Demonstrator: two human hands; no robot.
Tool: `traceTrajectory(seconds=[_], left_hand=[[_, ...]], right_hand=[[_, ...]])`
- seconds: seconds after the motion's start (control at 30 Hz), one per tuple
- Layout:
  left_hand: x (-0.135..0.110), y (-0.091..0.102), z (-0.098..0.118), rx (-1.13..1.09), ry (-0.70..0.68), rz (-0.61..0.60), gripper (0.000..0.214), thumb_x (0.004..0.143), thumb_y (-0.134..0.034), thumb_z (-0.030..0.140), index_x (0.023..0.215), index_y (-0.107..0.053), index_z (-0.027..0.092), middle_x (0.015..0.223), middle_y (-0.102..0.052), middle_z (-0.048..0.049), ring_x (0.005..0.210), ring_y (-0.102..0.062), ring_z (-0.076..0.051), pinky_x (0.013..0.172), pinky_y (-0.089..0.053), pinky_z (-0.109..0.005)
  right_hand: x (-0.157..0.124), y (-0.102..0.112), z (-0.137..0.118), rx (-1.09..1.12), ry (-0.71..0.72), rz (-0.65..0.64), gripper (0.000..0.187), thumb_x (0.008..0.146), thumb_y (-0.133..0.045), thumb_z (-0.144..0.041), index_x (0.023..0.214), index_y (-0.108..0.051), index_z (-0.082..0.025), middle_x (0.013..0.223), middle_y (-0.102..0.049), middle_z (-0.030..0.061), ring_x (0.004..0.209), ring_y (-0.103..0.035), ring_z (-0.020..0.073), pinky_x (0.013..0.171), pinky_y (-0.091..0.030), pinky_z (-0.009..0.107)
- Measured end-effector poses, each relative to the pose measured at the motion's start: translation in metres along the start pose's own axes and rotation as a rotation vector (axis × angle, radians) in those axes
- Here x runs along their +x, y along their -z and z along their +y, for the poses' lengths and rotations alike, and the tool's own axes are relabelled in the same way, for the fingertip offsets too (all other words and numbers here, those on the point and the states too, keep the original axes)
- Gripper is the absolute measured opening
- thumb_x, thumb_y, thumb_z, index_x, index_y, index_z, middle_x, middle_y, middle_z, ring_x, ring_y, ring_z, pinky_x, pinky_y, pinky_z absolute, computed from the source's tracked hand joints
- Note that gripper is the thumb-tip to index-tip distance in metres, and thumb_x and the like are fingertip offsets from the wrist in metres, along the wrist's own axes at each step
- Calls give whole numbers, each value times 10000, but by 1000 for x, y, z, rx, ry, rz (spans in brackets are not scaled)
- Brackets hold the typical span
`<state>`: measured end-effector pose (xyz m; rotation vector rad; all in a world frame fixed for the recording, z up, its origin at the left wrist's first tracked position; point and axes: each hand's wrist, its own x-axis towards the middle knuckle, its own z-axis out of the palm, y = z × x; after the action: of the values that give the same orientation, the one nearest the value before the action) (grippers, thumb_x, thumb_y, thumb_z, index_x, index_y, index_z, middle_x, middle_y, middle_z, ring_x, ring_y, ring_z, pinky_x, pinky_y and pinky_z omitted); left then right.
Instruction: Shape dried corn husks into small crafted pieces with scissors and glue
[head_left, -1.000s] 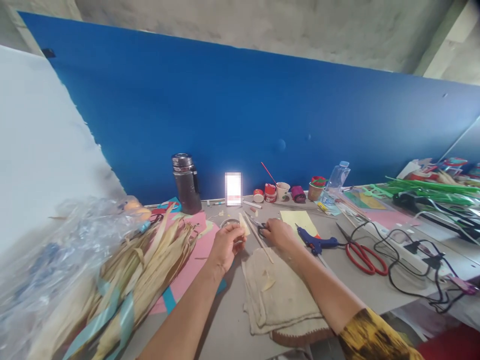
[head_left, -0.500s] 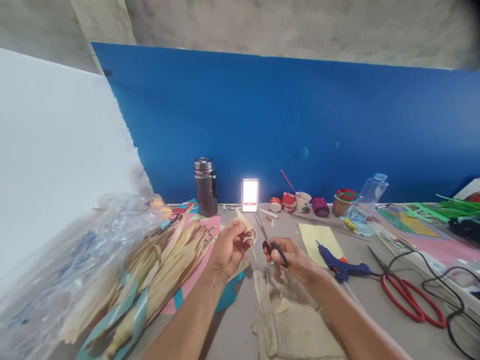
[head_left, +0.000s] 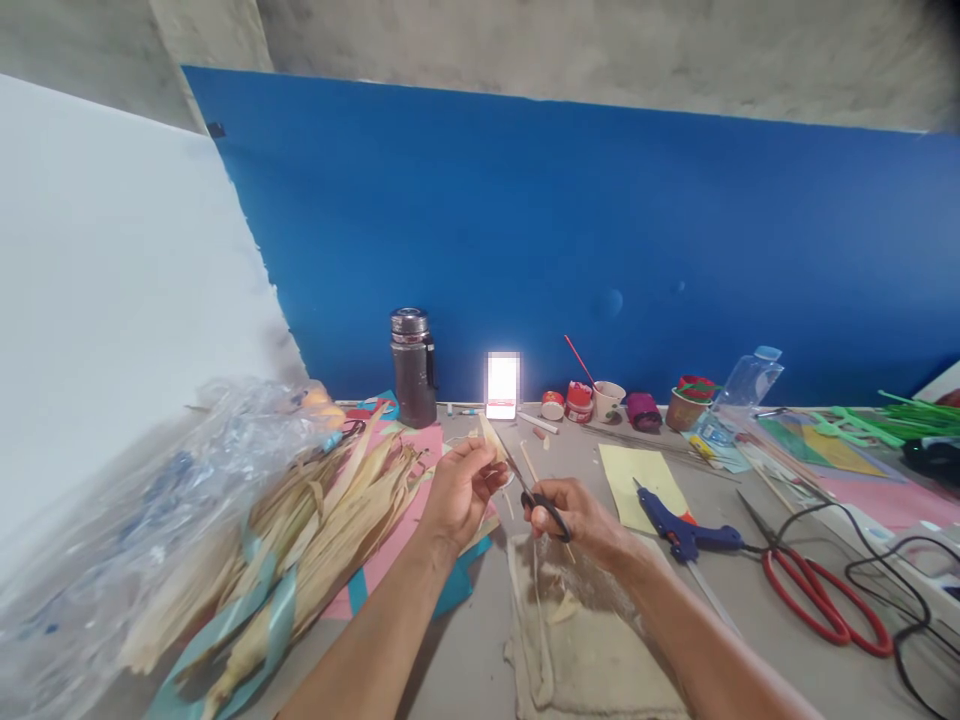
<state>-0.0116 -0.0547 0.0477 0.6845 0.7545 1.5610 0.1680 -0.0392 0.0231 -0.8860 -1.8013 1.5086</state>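
Head camera: pale husk piece pinched, scissors brought to its edge

The left hand [head_left: 465, 490] has its fingertips drawn narrow on a pale husk piece [head_left: 489, 433], which stands up past the thumb and forefinger. The right hand [head_left: 576, 515] curls its fingers around the handles of the black-handled scissors [head_left: 529, 498]; the blades point away toward the left fingertips and lie just beside the husk. Whether they touch it, or how far apart they stand, I cannot tell.

The step in hand looks like trimming the husk piece. A clean cut would seem to call for a steady left pinch, the blades lined up with the husk's edge, and the left fingertips kept clear of them.

Beyond the right fingers lies a thin stick [head_left: 529, 462]. Nearer the body, below the right fingers, is a folded cloth [head_left: 600, 660] bearing a husk scrap [head_left: 564, 607]. Left of the left fingers lies a bundle of dried corn husks [head_left: 337, 530]; right of the right fingers, a blue glue gun [head_left: 679, 527].
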Motion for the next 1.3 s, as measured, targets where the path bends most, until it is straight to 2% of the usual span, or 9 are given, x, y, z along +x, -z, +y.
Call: traceTrajectory(seconds=[0.23,0.47,0.63,0.87,1.03,1.17,1.3], left_hand=[[-2,-1,0,14,-17,-7,258,614,-828,274,653,-607,148,621,-614,2,583,-576,-111,587,-473,-240],[-3,-3,2,16,-28,10,253,604,-826,258,629,-603,140,603,-611,1,556,-564,-103,580,-471,-233],[-2,-3,5,32,-24,25,219,599,-802,235,620,-606,140,593,-593,7,550,-558,-103,572,-472,-235],[-7,2,16,94,-20,-3,180,607,-738,209,563,-574,149,580,-542,25,561,-556,-109,566,-489,-243],[-17,3,22,120,-30,7,148,602,-733,192,580,-593,148,611,-550,21,591,-547,-104,601,-506,-248],[-26,3,26,153,-40,-17,176,607,-738,185,561,-571,155,601,-508,31,599,-521,-100,622,-510,-254],[-36,2,35,166,-50,-35,173,625,-732,186,560,-574,155,610,-514,21,605,-518,-106,626,-507,-262]], right_hand=[[1,-1,3,-12,-10,22,637,629,-723,-776,685,-625,-149,635,-630,54,583,-486,134,549,-297,266],[4,-3,9,-6,-26,68,553,636,-769,-682,625,-618,-150,566,-596,34,518,-454,111,497,-279,246],[4,-4,9,2,-49,66,539,628,-782,-656,571,-591,-156,517,-555,18,467,-357,79,462,-206,236],[0,-6,7,0,-32,-47,603,668,-736,-730,607,-607,-144,554,-572,30,488,-383,79,463,-212,230],[-5,-14,1,89,-15,-112,658,636,-724,-784,630,-598,-139,572,-576,30,492,-392,73,471,-229,227],[-8,-20,-6,152,-23,-141,660,623,-739,-780,629,-594,-136,576,-577,32,489,-397,72,460,-220,226],[-9,-24,-13,238,-20,-192,631,602,-785,-737,621,-586,-139,527,-526,-6,460,-344,57,451,-192,228]])
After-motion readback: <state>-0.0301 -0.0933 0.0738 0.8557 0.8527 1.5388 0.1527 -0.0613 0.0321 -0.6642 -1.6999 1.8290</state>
